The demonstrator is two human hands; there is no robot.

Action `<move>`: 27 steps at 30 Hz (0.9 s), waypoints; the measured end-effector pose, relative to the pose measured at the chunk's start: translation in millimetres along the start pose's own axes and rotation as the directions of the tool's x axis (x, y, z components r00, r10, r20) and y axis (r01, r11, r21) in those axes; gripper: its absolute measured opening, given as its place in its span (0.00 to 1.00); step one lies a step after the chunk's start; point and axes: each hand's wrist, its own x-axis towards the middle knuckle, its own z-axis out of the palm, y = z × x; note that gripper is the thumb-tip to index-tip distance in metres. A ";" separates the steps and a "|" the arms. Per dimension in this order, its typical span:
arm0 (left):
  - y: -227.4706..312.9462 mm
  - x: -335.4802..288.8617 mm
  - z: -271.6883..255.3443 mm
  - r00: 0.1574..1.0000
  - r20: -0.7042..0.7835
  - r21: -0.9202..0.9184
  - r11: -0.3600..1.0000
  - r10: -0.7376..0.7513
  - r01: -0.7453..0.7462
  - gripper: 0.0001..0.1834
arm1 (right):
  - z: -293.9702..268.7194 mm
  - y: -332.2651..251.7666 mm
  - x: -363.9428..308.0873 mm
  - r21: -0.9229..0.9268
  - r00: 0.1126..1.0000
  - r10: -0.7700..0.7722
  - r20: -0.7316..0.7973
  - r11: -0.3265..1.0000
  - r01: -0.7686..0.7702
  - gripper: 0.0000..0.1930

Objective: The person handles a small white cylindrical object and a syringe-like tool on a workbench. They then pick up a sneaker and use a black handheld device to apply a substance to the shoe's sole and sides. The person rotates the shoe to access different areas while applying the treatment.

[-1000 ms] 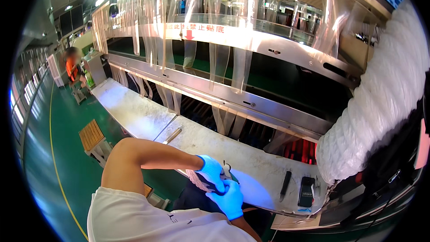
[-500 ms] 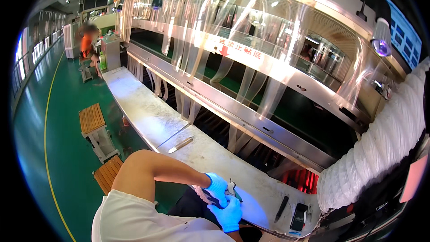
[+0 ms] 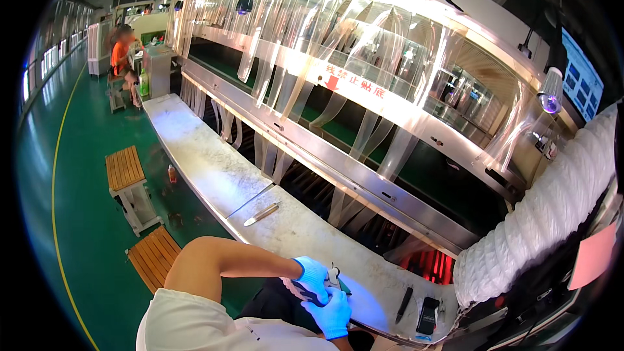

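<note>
- Left hand, in a blue glove, grips a small dark part at the near edge of the long metal bench.
- Right hand, also gloved, closes around the same part from below, beside small pliers.
- Work looks mid-way: the part is not yet set down.
- A knife, black pen and dark phone lie untouched on the bench.

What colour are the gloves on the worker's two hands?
Light blue on both the left hand and the right hand; the head view shows them clearly at the workbench edge.
</note>
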 end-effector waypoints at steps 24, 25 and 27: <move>-6.5 22.5 -0.5 0.988 0.067 0.017 0.991 -0.136 0.136 0.55 | -12.9 1.2 15.0 0.117 0.997 -0.056 0.062 0.992 0.049 0.42; 1.2 21.3 -5.6 0.989 0.080 0.037 0.992 -0.127 0.125 0.53 | -12.0 4.7 13.9 0.126 0.997 -0.056 0.056 0.991 0.049 0.42; 14.4 18.2 -10.6 0.991 0.077 0.077 0.992 -0.107 0.101 0.48 | -13.5 9.7 8.8 0.151 0.998 -0.053 0.041 0.987 0.046 0.42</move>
